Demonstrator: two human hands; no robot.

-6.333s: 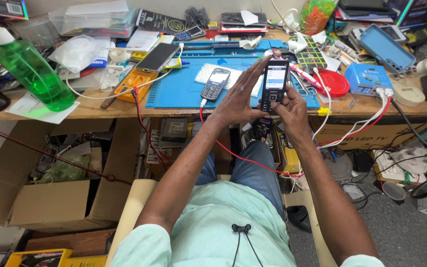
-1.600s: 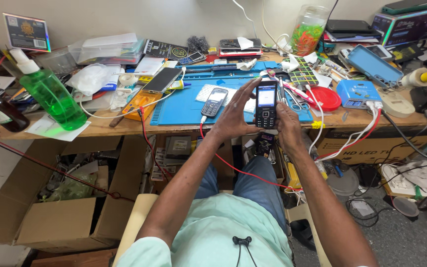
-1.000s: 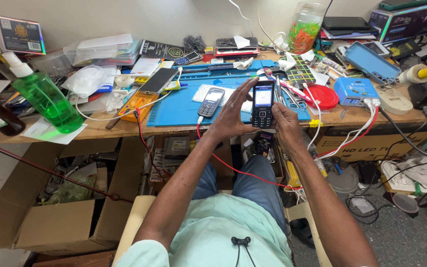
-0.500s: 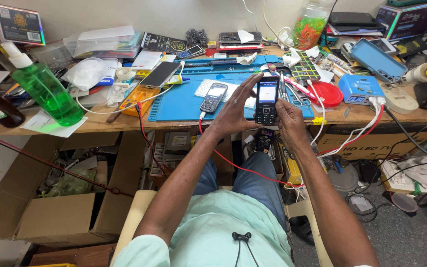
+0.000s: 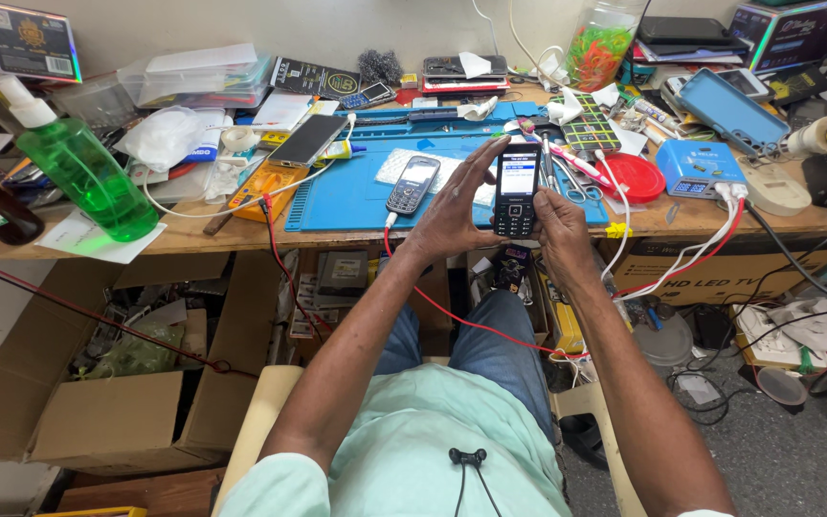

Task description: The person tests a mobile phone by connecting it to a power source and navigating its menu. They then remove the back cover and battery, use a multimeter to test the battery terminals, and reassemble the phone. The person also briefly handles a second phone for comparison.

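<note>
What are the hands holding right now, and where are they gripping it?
Both hands hold a black keypad phone upright, its screen lit. The left hand grips its left edge, the right hand its right edge and lower end.

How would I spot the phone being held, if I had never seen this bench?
Find the blue rubber work mat on the cluttered wooden bench. At its front edge, the left hand and right hand hold up a black keypad phone. Unlike the grey keypad phone lying flat nearby, its screen is lit.
</note>
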